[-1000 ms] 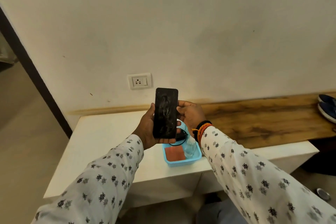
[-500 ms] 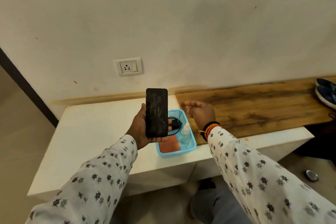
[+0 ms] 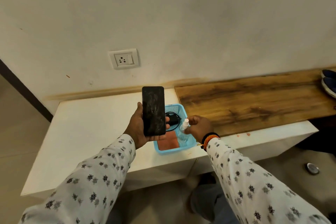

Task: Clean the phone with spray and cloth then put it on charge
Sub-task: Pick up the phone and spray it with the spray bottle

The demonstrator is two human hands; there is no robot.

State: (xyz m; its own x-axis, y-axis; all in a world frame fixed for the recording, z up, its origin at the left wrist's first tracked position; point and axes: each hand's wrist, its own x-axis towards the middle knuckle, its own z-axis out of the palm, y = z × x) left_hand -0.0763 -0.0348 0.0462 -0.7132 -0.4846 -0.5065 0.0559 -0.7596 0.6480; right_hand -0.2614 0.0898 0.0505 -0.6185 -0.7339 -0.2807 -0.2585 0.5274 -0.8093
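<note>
Left hand (image 3: 138, 129) grips one flat black phone (image 3: 153, 111), glass smeared, upright above white bench (image 3: 87, 132). Right hand (image 3: 197, 126) curls round one clear spray bottle (image 3: 183, 131) inside blue mesh plastic basket (image 3: 181, 149); one rust-red cloth (image 3: 168, 142) and one black coiled charger (image 3: 173, 119) alongside.

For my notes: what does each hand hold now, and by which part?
Left hand grips the phone by its lower half, around the side edges. Right hand closes on the spray bottle at its upper body, inside the basket.
</note>
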